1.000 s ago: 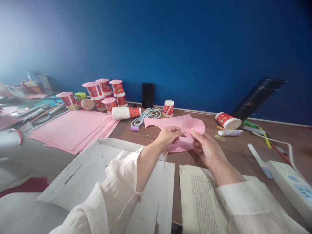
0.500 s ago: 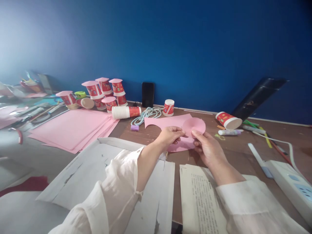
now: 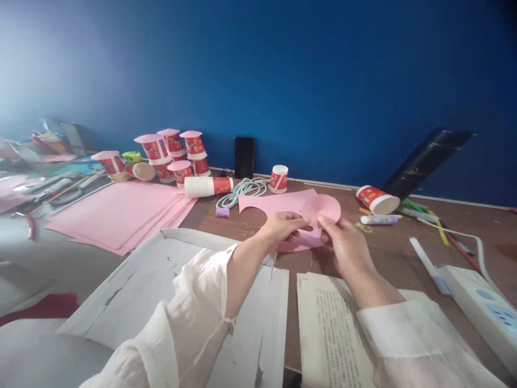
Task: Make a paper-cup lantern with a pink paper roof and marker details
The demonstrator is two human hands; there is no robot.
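Both hands pinch a small pink paper disc (image 3: 323, 207) just above the brown table (image 3: 388, 253). My left hand (image 3: 280, 227) grips its left edge with thumb and fingers closed. My right hand (image 3: 343, 245) holds its lower right edge. Under the disc lies a larger pink sheet (image 3: 274, 203) with a curved piece cut out of it. White sleeves cover both forearms.
A stack of pink paper (image 3: 121, 213) lies at the left, with red paper cups (image 3: 173, 153) piled behind it. A cup sleeve (image 3: 208, 186), a coiled cable (image 3: 242, 191), a phone (image 3: 244, 156), a lying cup (image 3: 377, 200), a glue stick (image 3: 379, 219) and a power strip (image 3: 480, 307) are around.
The pink disc has tilted and risen slightly between the fingers. The hands stay in nearly the same place.
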